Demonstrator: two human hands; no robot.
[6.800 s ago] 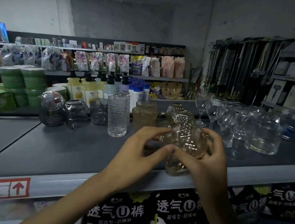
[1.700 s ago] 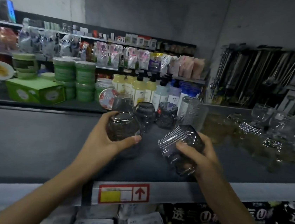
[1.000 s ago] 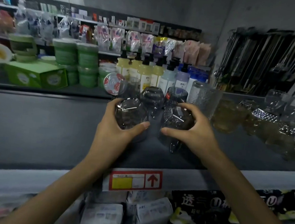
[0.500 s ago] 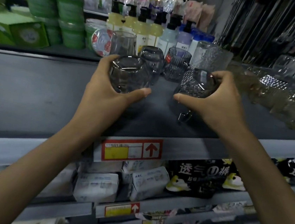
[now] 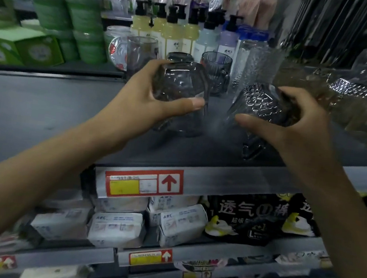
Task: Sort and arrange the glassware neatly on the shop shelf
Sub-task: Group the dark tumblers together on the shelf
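Smoky glass (image 5: 179,85): eleven o'clock of centre, on or just over the shelf (image 5: 44,111), can't tell which.
Diamond-cut glass (image 5: 262,104): one o'clock, tilted, apart from the smoky one.
Left hand (image 5: 143,102): wrapped round the smoky glass.
Right hand (image 5: 293,133): clamped round the diamond-cut glass.
Step, I reckon: right it, set both down gently, no knocking.
Count: two held; four standing at twelve o'clock: tumbler (image 5: 142,54), dark glass (image 5: 180,57), ribbed mug (image 5: 215,71), tall textured glass (image 5: 252,64). Blurred glassware (image 5: 353,108) at two o'clock, uncountable.
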